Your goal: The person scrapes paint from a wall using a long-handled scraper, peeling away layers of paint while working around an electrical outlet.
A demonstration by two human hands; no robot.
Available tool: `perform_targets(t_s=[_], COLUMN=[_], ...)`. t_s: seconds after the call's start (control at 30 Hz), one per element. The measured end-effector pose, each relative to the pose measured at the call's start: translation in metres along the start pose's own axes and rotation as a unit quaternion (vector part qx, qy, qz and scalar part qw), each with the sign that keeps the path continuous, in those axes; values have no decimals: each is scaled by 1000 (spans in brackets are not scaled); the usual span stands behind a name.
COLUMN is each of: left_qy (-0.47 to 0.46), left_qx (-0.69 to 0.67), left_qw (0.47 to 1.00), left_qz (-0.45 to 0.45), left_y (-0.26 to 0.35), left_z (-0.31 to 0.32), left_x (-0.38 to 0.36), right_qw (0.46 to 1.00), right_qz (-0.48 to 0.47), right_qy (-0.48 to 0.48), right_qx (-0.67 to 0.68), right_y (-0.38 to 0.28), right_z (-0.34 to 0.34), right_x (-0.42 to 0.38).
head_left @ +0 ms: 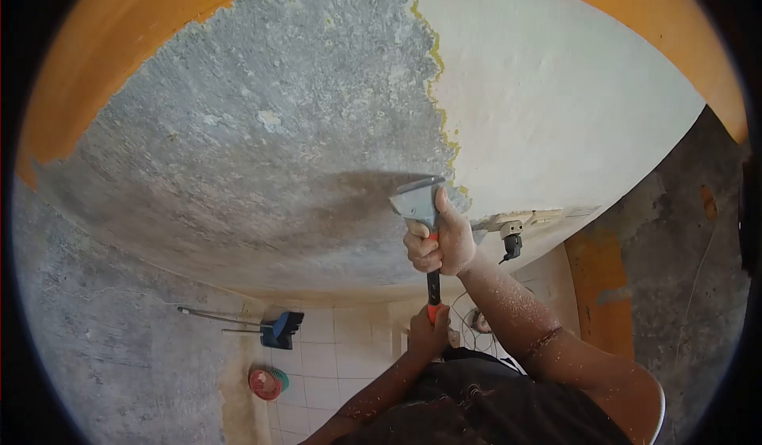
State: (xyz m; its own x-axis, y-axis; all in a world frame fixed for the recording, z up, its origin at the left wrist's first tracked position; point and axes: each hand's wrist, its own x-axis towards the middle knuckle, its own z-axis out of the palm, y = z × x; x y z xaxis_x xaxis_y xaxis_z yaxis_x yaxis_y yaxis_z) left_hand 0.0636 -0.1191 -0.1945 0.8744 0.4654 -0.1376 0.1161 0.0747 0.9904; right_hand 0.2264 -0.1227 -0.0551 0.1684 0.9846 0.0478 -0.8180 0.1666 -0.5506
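A long-handled wall scraper point(413, 203) with a wide metal blade and a black and orange handle points up at the wall. My right hand point(444, 242), dusted white, wraps the handle just below the head, its thumb lying up along the head. Lower down, my left hand point(429, 332) is closed around the orange end of the handle. The blade edge lies at the bared grey wall point(317, 88), close to the ragged yellowish edge of the pale paint point(540, 88). Pale flecks cover my right forearm.
Right of the scraper, a wall socket point(512, 227) carries a black plug point(512, 246) with a cord. On the tiled floor point(321, 342) are a blue dustpan point(279, 330), a red tub point(264, 384) and a round object among wires point(479, 320). Orange paint point(103, 40) borders the wall.
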Motion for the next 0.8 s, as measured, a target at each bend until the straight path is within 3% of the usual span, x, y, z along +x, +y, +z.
perform_targets(t_s=[0.1, 0.57, 0.8], left_qy=[-3, -1, -37], left_qx=[13, 1, -82], left_qw=[999, 1000, 995], left_qz=[-30, -3, -29], left_y=[13, 20, 10], left_z=[-6, 1, -6], left_x=[5, 3, 13], right_qw=[1000, 999, 998], right_qz=[-25, -25, -30], right_qy=[5, -29, 40], right_qx=[-12, -5, -41], right_y=[-7, -7, -9], right_z=[9, 6, 14], right_x=[4, 2, 5])
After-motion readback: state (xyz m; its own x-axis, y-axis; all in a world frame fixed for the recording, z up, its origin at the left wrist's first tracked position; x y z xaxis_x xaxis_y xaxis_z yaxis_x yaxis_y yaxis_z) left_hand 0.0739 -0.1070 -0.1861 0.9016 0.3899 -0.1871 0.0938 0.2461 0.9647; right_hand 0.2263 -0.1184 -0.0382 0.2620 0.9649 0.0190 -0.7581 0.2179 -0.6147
